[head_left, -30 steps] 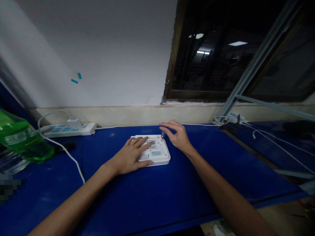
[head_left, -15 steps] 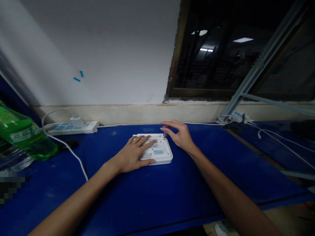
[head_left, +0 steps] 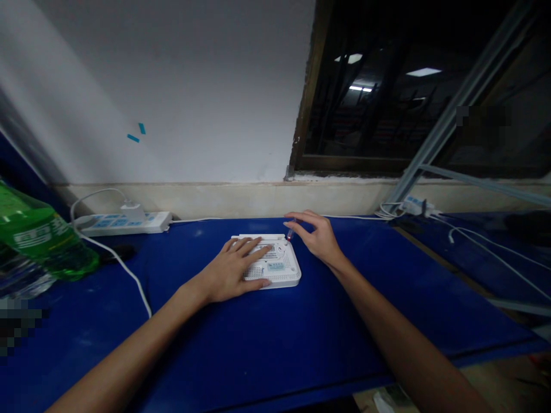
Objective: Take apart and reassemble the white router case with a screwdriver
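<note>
A white plastic device (head_left: 284,280) with rows of small vent holes and a label lies flat on the blue table. My left hand (head_left: 230,269) rests on its left part, fingers spread over the top. Above the far right corner of the device, my right hand (head_left: 316,236) holds a small screwdriver (head_left: 290,232) with a clear and red handle between thumb and fingers. The tool stands nearly upright, slightly tilted, its lower end at the corner. The tip itself is too small to make out.
A white power strip (head_left: 161,222) with a plugged-in adapter stands by the wall at the left, its cable (head_left: 129,274) running forward. A green bottle (head_left: 47,241) lies at the far left. Another socket block (head_left: 413,205) with cables is at the back right, near a metal frame (head_left: 426,163).
The screwdriver leans a little more to the right at its top, and my right hand has shifted slightly. My left hand stays on the device.
</note>
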`<state>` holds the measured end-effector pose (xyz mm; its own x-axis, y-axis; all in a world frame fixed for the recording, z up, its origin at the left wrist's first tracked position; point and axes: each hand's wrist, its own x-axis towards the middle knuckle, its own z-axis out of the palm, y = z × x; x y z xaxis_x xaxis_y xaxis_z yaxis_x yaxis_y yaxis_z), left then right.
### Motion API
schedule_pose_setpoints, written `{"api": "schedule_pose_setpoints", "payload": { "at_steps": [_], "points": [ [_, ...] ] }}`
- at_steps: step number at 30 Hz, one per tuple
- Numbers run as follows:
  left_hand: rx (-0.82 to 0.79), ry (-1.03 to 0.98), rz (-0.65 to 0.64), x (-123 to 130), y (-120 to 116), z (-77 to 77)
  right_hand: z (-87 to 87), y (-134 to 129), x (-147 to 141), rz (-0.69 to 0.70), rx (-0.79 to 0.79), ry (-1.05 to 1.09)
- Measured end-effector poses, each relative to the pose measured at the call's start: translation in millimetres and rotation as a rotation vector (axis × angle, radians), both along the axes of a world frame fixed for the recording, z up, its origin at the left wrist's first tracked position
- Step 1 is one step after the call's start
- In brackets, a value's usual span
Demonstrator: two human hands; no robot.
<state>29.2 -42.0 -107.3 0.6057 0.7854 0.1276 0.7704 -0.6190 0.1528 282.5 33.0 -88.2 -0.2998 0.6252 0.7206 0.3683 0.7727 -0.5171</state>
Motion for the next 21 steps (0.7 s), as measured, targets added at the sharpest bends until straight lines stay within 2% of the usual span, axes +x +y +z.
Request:
{"api": "schedule_pose_setpoints", "payload": {
  "at_steps": [6, 11, 13, 16, 21],
  "points": [
    [0.003, 0.011, 0.005, 0.0, -0.5, 0.7, 1.9, -5.2, -7.4, -0.051, 0.070, -0.078],
    [0.006, 0.016, 0.007, 0.3, -0.5, 0.2, -0.7, -5.2, -2.1, 0.146, -0.154, -0.056],
    [0.005, 0.016, 0.007, 0.4, -0.4, 0.0, -2.7, -3.5, -1.1, 0.163, -0.201, -0.043],
    [0.009, 0.016, 0.009, 0.4, -0.4, -0.2, -4.5, -1.9, -4.1, 0.106, -0.177, -0.043],
    [-0.001, 0.020, 0.011, 0.6, -0.6, 0.8, -3.1, -4.9, -10.6, -0.027, -0.011, -0.084]
  ]
}}
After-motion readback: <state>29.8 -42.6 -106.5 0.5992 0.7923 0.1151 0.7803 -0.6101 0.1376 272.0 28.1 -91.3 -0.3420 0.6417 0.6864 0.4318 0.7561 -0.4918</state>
